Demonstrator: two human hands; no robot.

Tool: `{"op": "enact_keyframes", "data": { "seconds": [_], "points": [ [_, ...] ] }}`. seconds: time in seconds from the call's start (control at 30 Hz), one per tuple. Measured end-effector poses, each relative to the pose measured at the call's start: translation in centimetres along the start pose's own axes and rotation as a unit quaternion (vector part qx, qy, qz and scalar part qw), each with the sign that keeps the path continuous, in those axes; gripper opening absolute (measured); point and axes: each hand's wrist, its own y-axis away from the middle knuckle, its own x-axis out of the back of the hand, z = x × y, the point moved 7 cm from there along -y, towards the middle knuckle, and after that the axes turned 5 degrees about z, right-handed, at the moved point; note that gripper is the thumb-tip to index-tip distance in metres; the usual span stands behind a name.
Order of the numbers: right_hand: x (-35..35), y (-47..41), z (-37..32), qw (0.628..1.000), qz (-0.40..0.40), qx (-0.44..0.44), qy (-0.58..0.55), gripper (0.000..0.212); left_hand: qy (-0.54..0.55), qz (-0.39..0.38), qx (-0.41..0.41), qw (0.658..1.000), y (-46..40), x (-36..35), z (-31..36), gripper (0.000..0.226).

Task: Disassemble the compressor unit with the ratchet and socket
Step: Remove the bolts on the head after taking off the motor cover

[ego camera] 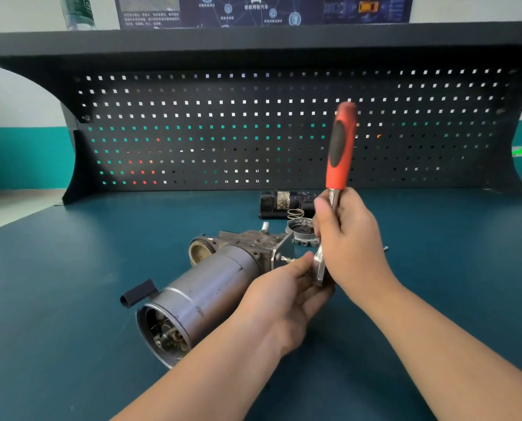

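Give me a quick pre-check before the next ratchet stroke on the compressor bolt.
1. Ratchet gripped: ok, right hand holds the shank below the red handle.
2. Head steadied: ok, left hand cups the ratchet head.
3. Socket seated on the bolt: cannot tell, the hands hide it.
4. Compressor unit braced: not ok, it lies loose on the bench.
5. Swing path: ok, handle stands clear of the pegboard.
6. Removed parts safe: ok, spring and cap sit behind.

The compressor unit (211,287) left of the fingers (307,262) is dull brushed metal with a matt black plastic plug. The ratchet (340,153) has a red-and-black rubbery handle over a shiny steel shank. The bench (71,299) is smooth matt teal.
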Motion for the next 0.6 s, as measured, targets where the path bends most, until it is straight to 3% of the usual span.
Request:
{"op": "enact_keyframes", "data": {
  "seconds": [0.03, 0.1, 0.13, 0.17, 0.2, 0.23, 0.3, 0.37, 0.43, 0.5, 0.57, 0.6],
  "points": [
    [0.1, -0.2, 2.4, 0.990, 0.020, -0.131, -0.042, 0.023, -0.003, 0.001, 0.001, 1.000, -0.1, 0.0, 0.0, 0.016],
    [-0.8, 1.5, 6.7, 0.893, 0.032, -0.415, -0.172, 0.024, -0.010, -0.001, 0.000, 1.000, -0.1, -0.1, -0.1, 0.018],
    [-1.5, 2.4, 7.7, 0.846, 0.030, -0.485, -0.218, 0.022, -0.012, -0.003, 0.000, 1.000, 0.0, -0.1, -0.1, 0.018],
    [-1.9, 2.7, 8.0, 0.830, 0.028, -0.504, -0.237, 0.022, -0.012, -0.004, -0.001, 1.000, 0.0, -0.1, 0.0, 0.017],
    [-1.9, 2.3, 7.8, 0.846, 0.025, -0.480, -0.231, 0.023, -0.008, -0.003, -0.001, 1.000, 0.0, -0.1, 0.0, 0.015],
    [-1.5, 1.6, 7.0, 0.885, 0.024, -0.418, -0.203, 0.026, -0.002, -0.002, -0.002, 1.000, -0.1, 0.0, 0.1, 0.013],
    [-0.4, -0.1, 3.5, 0.968, 0.023, -0.221, -0.118, 0.025, 0.005, -0.001, -0.007, 1.000, -0.1, 0.1, 0.2, 0.013],
    [-0.2, -0.3, -0.5, 0.996, -0.020, -0.032, -0.081, 0.018, 0.005, -0.008, -0.011, 1.000, -0.1, 0.0, 0.2, 0.015],
    [-0.6, 0.4, -2.3, 0.994, -0.055, 0.088, -0.036, 0.014, -0.003, -0.011, -0.012, 1.000, -0.1, -0.1, 0.2, 0.013],
    [-0.4, 0.2, -1.4, 0.997, -0.025, 0.068, -0.012, 0.017, -0.013, -0.007, -0.011, 1.000, -0.2, 0.0, 0.3, 0.012],
    [0.1, -0.3, 2.4, 0.991, 0.020, -0.125, -0.052, 0.023, -0.019, -0.006, -0.008, 1.000, -0.2, -0.2, 0.2, 0.011],
    [-0.1, 0.3, 4.7, 0.956, 0.035, -0.269, -0.114, 0.026, -0.021, -0.006, -0.008, 1.000, -0.2, -0.2, 0.2, 0.010]
  ]
}}
